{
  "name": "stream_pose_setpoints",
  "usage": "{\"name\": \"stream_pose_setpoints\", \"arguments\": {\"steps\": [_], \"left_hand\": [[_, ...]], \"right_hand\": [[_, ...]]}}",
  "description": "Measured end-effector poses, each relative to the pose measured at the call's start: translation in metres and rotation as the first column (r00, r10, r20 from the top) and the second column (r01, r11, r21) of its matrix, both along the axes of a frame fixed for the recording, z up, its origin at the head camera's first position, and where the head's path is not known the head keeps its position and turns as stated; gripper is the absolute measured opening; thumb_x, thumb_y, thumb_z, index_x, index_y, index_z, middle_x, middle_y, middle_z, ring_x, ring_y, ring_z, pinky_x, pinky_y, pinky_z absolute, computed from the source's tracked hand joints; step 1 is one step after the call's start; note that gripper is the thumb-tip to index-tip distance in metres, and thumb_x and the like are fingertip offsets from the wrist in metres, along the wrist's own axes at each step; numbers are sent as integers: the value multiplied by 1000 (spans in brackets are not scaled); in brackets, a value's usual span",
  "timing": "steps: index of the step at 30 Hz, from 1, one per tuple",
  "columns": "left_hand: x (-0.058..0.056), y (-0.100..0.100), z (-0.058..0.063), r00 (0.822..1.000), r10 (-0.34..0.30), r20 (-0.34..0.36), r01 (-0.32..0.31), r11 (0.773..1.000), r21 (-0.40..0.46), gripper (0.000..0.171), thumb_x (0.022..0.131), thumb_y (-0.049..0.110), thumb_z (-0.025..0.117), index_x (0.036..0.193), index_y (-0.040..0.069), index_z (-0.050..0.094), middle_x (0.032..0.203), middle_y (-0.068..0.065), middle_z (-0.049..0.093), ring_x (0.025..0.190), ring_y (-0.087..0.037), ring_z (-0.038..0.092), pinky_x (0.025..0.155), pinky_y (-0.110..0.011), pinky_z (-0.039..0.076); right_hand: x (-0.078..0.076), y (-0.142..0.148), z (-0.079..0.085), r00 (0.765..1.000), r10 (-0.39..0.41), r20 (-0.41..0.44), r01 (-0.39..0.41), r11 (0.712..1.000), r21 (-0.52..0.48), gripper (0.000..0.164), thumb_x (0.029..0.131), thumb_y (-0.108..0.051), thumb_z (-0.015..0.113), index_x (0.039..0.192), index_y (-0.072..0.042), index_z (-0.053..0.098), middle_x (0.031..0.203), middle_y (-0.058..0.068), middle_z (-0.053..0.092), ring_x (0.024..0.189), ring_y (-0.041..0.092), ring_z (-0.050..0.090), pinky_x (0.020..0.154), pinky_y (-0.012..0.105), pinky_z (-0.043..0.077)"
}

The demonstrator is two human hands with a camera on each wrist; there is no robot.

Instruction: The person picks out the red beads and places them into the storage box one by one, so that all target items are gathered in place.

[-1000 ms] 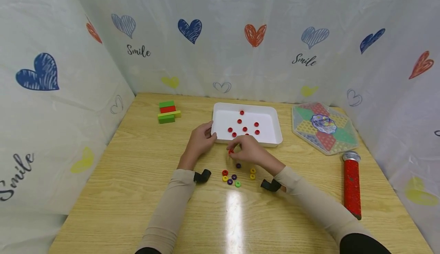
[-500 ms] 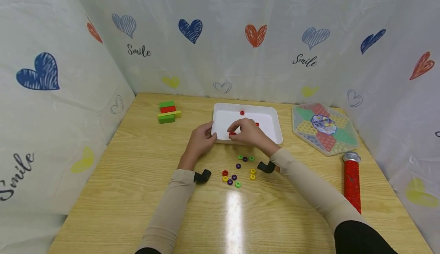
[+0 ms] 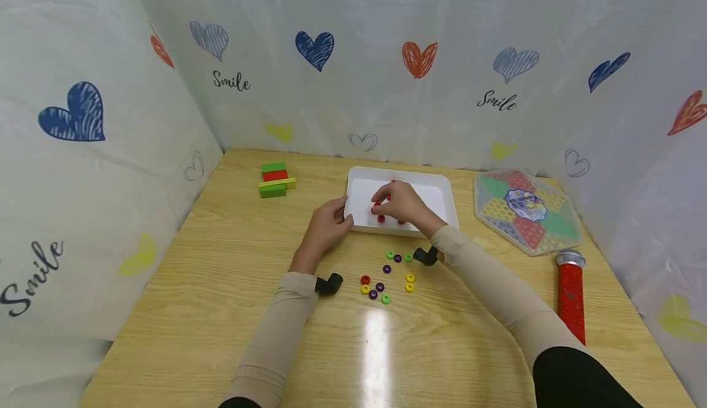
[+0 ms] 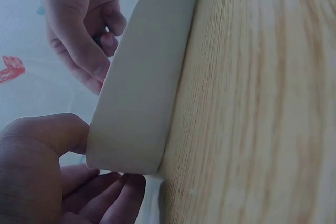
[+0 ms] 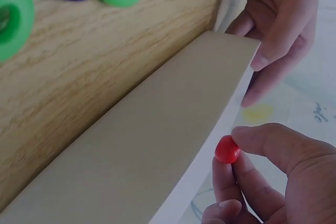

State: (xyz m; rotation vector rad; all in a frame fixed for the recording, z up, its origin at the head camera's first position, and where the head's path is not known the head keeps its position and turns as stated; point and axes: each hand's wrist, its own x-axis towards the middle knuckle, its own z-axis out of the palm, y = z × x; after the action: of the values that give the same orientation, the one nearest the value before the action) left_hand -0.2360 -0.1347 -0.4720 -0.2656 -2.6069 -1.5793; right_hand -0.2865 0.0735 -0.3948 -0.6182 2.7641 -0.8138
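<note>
My right hand [image 3: 403,204] is over the white tray [image 3: 439,202], pinching a red ring bead [image 5: 227,149] between thumb and fingers. In the right wrist view that bead shows just beside the tray's rim. Several red beads [image 3: 381,219] lie on the tray floor, partly hidden by this hand. My left hand [image 3: 327,230] grips the tray's left end, thumb at the rim and fingers against the outer side. In front of the tray, loose beads are scattered on the wooden table: a red bead [image 3: 366,280], yellow beads [image 3: 410,278], purple beads [image 3: 380,287] and green beads [image 3: 385,299].
Green, red and yellow blocks [image 3: 273,181] sit back left. Right of the tray lies a hexagonal board [image 3: 508,218] with coloured triangles. A red cylinder with a silver top [image 3: 571,294] lies near the right edge. A white curtain [image 3: 364,107] hangs behind the table.
My right hand has moved from the table in front of the tray to above it with a red bead, uncovering green and purple beads. The left hand keeps its grip; the view shifted slightly.
</note>
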Motion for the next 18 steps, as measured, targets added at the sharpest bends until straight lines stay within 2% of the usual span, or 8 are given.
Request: {"name": "stream_pose_setpoints", "arguments": {"steps": [3,12,18], "left_hand": [[0,1,-1,1000,5,-4,-5,1000,-2,56,94,15,65,146,0,52,144,-19,58,130,-25,61,105,-35,53],[2,2,2,1000,5,14,-4,1000,-15,56,94,14,66,146,-1,51,143,-18,58,129,-26,61,104,-35,54],[3,1,5,999,14,31,-13,1000,-20,57,95,15,65,147,0,50,146,-18,57,132,-24,59,106,-35,52]], "right_hand": [[-4,1,-2,1000,-18,9,18,1000,-8,26,87,-18,78,109,-5,78,104,9,76,95,24,65,78,36,55],[-18,0,-9,997,-53,51,53,999,-6,23,88,-16,75,108,-5,78,106,10,76,93,23,65,77,33,54],[-24,-4,-12,993,-88,76,88,996,-4,22,89,-17,74,108,-6,78,107,9,74,81,20,62,62,27,52]]}}
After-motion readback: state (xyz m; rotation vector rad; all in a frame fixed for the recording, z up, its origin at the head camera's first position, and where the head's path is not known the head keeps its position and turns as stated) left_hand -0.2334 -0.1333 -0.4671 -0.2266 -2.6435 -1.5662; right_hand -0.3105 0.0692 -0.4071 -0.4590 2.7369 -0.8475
